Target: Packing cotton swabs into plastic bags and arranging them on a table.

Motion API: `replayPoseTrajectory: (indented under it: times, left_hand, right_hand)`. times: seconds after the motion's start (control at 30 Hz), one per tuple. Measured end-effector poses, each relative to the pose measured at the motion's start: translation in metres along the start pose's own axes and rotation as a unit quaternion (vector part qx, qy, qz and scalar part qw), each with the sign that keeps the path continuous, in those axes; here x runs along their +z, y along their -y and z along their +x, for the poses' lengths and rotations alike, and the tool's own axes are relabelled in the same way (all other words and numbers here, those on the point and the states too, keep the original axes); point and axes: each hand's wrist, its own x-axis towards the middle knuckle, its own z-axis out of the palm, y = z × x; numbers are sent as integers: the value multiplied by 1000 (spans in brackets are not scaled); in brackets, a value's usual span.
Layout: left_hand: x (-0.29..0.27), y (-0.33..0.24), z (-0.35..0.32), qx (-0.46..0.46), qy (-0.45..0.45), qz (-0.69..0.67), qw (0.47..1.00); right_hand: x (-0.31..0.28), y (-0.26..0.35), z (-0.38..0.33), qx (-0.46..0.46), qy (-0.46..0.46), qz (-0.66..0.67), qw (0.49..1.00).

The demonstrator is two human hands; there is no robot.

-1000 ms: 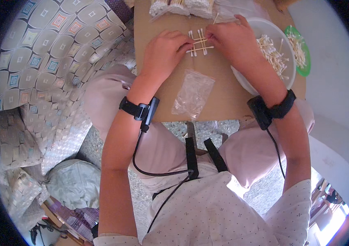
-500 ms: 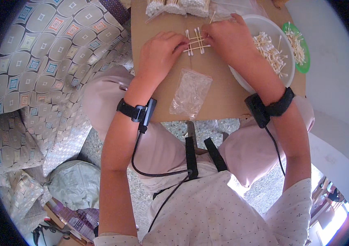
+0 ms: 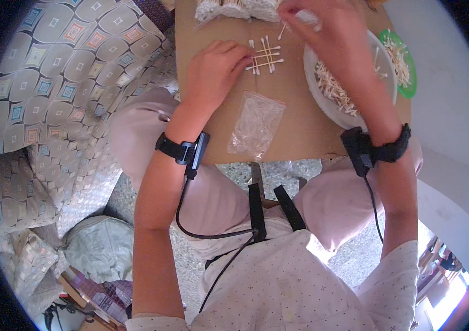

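Note:
Several cotton swabs [image 3: 268, 55] lie crossed in a small grid on the brown cardboard. My left hand [image 3: 218, 69] is closed at the grid's left side, thumb and finger pinching the left end of a crosswise swab. Over the white bowl [image 3: 309, 83] of loose swabs is my right hand [image 3: 331, 25], smeared by motion, so its fingers are hard to read. A single swab [image 3: 282, 31] shows just below its fingertips; whether it is held or lies on the cardboard is unclear.
A clear plastic bag [image 3: 256, 126] lies near the cardboard's front edge. Packs of bundled swabs [image 3: 234, 9] sit at the far edge. Right of the bowl is a green dish [image 3: 409, 87] with more swabs. A patterned cloth [image 3: 80, 71] covers the left side.
My right hand has left the grid's right side and moved right and away, over the bowl. The grid's right ends are now uncovered. My left hand has stayed nearly still.

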Motion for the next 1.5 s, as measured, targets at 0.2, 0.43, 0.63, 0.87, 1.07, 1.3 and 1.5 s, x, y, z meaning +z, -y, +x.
replayPoseTrajectory:
  times: [0.2, 0.43, 0.63, 0.87, 1.07, 1.3, 1.5]
  left_hand:
    - [-1, 0, 1, 19, -42, -26, 999]
    - [-20, 15, 12, -103, -180, -99, 973]
    - [-18, 12, 15, -166, -203, -197, 945]
    - [-18, 6, 14, -181, -190, -171, 950]
    - [-19, 5, 13, -173, -226, -201, 937]
    - [-19, 0, 12, -155, -214, -212, 941]
    - [-20, 8, 6, -118, -183, -240, 946]
  right_hand:
    - [-45, -18, 5, 133, 2, 28, 991]
    - [-54, -69, -22, 122, 265, 5, 956]
    - [-31, -70, -45, 112, 309, 11, 944]
    - [-26, -77, -36, 132, 306, -63, 941]
    - [-36, -79, -35, 99, 283, -40, 953]
    - [-49, -44, -11, 82, 210, -64, 972]
    - [-45, -62, -19, 106, 242, -15, 964]
